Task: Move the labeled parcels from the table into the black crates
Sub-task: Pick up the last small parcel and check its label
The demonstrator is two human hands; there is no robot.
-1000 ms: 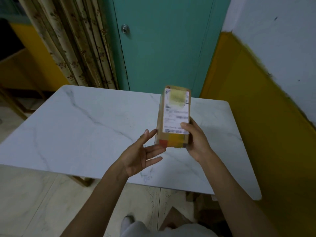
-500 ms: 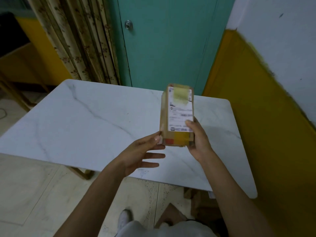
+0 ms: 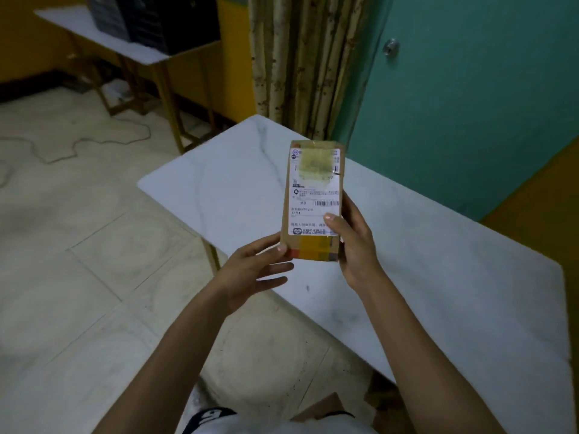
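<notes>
- The cardboard parcel (image 3: 313, 198) is hanging in the air above the near-left part of the marble counter (image 3: 438, 277), touching nothing but the 2 hands.
- The right hand (image 3: 355, 249) is gripping the parcel's lower end, its thumb pressing on the white shipping label and the rest of the hand wrapping behind the right edge.
- The left hand (image 3: 250, 270) is lying open beside it, its fingers (image 3: 272, 269) stretching out straight below the parcel and only the thumb tip touching the lower-left corner.
- The black crates (image 3: 156, 23) are sitting on a second counter (image 3: 84, 26) well apart from the parcel, across the tiled floor (image 3: 94, 245).
- Likely risks:
  - 1 hand is doing nearly all the holding, and low down, so the free upper end could be levering the parcel out of the grip during a turn.
  - The thumb is resting on glossy label, which could be letting it slide.
  - A loose cable (image 3: 78, 145) is snaking across the floor near the way to the crates, and a foot could be catching it.
- The parcel's long axis is running up and away from the person, its far short end pointing toward the curtain (image 3: 307, 57).
- The label face is tilting back toward the camera, and the yellow-and-orange taped end is sitting nearest the wrists.
</notes>
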